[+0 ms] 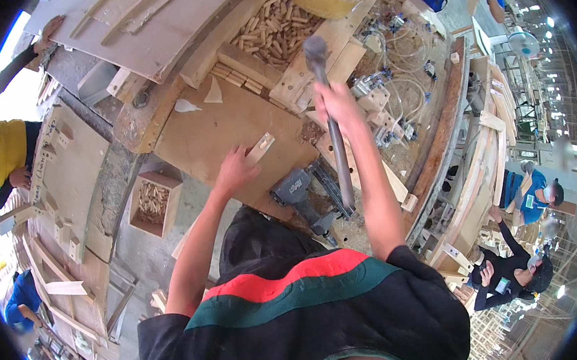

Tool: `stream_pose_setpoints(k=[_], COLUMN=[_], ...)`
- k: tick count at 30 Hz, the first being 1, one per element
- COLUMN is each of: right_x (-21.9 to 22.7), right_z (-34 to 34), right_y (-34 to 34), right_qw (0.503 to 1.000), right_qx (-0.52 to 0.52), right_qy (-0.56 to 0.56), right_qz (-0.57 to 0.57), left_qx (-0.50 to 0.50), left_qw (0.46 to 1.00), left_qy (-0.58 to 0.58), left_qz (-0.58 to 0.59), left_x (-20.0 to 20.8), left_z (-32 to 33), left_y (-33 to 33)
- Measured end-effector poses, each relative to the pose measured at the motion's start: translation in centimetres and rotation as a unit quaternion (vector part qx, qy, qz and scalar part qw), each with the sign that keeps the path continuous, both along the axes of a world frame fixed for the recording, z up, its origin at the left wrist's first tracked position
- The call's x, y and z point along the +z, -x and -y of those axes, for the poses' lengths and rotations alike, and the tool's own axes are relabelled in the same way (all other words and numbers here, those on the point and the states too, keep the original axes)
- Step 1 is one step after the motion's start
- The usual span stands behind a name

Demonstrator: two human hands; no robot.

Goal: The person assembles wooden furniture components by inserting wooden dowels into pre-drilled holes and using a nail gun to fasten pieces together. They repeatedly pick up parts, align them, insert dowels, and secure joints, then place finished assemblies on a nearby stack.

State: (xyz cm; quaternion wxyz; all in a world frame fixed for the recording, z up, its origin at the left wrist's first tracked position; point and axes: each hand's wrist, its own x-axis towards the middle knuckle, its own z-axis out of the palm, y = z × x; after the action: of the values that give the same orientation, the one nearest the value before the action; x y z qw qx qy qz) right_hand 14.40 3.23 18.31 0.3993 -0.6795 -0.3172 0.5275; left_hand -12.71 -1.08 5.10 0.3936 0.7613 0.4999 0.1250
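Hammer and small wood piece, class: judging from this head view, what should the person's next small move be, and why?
Probably bring the hammer across toward the exposed end of the wood piece. The right hand grips the hammer by its handle, with its head apart from the piece, while the left hand holds the piece with one end sticking out.
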Motion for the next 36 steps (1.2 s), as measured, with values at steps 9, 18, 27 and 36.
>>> stream_pose_setpoints(k=[9,18,27,36], right_x=[-8.2,-2.2,7.5,6.3], right_z=[-14.9,11.0,51.8,65.4], right_y=[5.8,1.8,-15.2,-32.7], right_qw=[0.929,0.953,0.779,0.672], right_qx=[-0.071,0.081,-0.212,-0.056], right_qy=[-0.121,-0.209,0.157,0.299], right_qz=[0.343,0.204,0.569,0.675], left_qx=[0.016,0.084,-0.151,-0.221], left_qw=[0.982,0.916,0.948,0.91], left_qy=[0.104,0.19,0.096,0.159], left_qz=[0.159,0.343,0.265,0.313], left_x=[1.0,4.4,13.2,11.8], left_z=[1.3,5.9,4.9,4.5], left_y=[5.4,10.5,2.6,-7.3])
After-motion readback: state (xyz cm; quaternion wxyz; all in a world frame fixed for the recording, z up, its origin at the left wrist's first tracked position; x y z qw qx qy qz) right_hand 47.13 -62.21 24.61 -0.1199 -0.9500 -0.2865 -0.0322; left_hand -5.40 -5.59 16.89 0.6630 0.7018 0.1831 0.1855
